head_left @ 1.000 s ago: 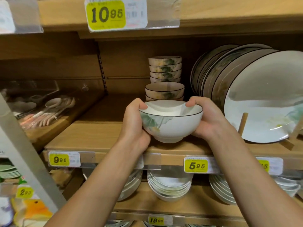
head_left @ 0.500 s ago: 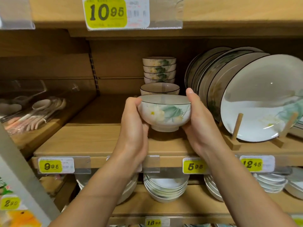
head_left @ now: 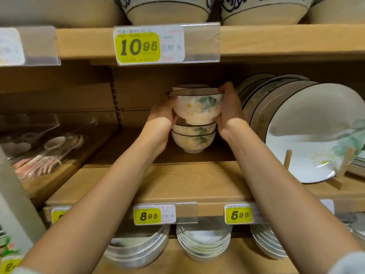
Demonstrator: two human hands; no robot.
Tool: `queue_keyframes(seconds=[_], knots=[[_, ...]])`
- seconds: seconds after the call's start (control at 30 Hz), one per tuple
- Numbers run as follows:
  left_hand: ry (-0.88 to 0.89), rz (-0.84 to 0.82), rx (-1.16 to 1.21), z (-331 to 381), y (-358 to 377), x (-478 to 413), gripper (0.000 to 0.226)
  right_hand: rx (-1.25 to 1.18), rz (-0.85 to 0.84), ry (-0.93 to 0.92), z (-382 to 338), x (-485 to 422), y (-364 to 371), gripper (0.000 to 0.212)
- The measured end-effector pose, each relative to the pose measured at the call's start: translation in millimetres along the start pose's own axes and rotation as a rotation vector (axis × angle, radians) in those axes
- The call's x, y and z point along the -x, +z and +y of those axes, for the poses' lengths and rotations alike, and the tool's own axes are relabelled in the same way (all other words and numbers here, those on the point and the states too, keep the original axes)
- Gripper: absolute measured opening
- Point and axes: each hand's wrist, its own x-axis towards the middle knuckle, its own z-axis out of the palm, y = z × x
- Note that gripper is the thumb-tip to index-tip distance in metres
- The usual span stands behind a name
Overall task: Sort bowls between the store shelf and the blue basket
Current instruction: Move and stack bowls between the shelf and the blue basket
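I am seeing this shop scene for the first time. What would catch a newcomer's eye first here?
The left hand and the right hand hold a flowered bowl at the centre, directly over a short stack of matching bowls on the wooden shelf. To the right, large plates stand on edge. Above, a yellow price tag reads 10.95.

White floral bowl (head_left: 197, 108) — dark-rimmed, upright — directly over two stacked matching bowls (head_left: 194, 140); stack on wooden shelf (head_left: 177, 181).

I get warm light from above; the shelf recess (head_left: 138, 99) sits shadowed, soft sheen on the big plate (head_left: 308, 139) (frame edges bow and smear)
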Motion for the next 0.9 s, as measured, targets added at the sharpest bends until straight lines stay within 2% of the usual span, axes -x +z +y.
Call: queue_keyframes(seconds=[0.13,0.3,0.43,0.6,0.9], knots=[[0.037,-0.004,-0.141,-6,4,-21,0.021,0.085,0.037,-0.035,8,-24,9,0.045],[0.044,-0.04,-0.153,-19,3,-37,0.022,0.188,0.135,-0.1,24,-40,10,0.039],[0.008,-0.06,-0.199,-34,-3,-44,0.039,0.241,0.166,-0.175,40,-46,5,0.03],[-0.052,-0.023,-0.172,-55,-8,-53,0.024,0.273,0.191,-0.183,54,-54,-1,0.034],[-0.102,-0.004,-0.216,-68,-11,-57,0.028,0.351,0.126,-0.089,61,-54,-4,0.034]])
